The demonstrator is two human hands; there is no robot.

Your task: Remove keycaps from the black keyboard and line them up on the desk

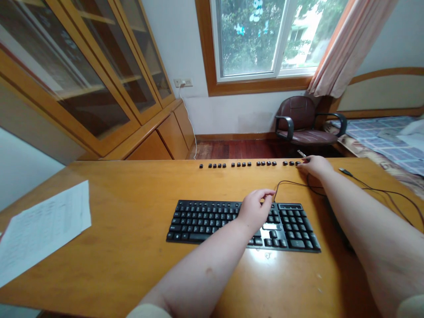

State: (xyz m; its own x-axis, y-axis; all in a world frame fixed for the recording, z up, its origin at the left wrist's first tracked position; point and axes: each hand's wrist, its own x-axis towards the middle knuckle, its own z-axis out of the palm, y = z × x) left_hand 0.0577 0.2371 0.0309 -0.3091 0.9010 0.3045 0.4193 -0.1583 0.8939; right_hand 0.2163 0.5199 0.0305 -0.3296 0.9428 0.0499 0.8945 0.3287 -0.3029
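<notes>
A black keyboard (205,223) lies on the wooden desk, its top row showing small stems instead of full keys. My left hand (256,207) rests over its right-centre part, thumb and fingers apart and nothing visible in them. Along the desk's far edge runs a row of loose black keycaps (244,164), spaced in small groups. At the right end of that row is my right hand (314,167), its fingers closed on a slim metal tool (301,153) that sticks out beyond them. Its fingertips touch or nearly touch the last keycap (297,164).
Written papers (49,229) lie at the desk's left. A black cable with a USB plug (346,172) curls on the right, and a dark object is partly hidden under my right forearm. Beyond the desk stand a chair (300,117), a bed (384,137) and a glass-fronted cabinet (142,119).
</notes>
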